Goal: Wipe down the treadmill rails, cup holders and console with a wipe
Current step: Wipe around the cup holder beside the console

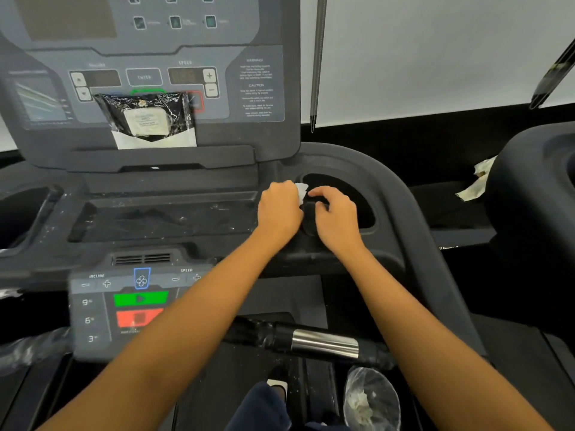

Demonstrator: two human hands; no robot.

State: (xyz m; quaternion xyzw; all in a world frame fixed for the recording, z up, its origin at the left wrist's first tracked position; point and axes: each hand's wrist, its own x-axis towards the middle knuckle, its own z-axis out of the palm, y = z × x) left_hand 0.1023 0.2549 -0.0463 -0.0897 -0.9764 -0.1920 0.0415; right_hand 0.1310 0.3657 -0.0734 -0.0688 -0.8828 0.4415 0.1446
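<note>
A dark grey treadmill console (149, 73) fills the upper left, with a dusty tray (161, 216) below it. My left hand (280, 209) grips a small white wipe (301, 191) at the left rim of the right cup holder (357, 197). My right hand (334, 213) rests beside it with curled fingers on the cup holder's front edge, its fingertips close to the wipe. The right rail (435, 244) curves down past my right forearm. The left cup holder (21, 213) sits at the far left edge.
A black wipe packet (146, 116) leans against the console. A lower control panel (124, 306) shows green and red buttons. A handlebar with a chrome sensor (323, 342) crosses below. A plastic-lined bin (371, 399) holds used wipes. A crumpled wipe (476, 178) lies on the neighbouring machine.
</note>
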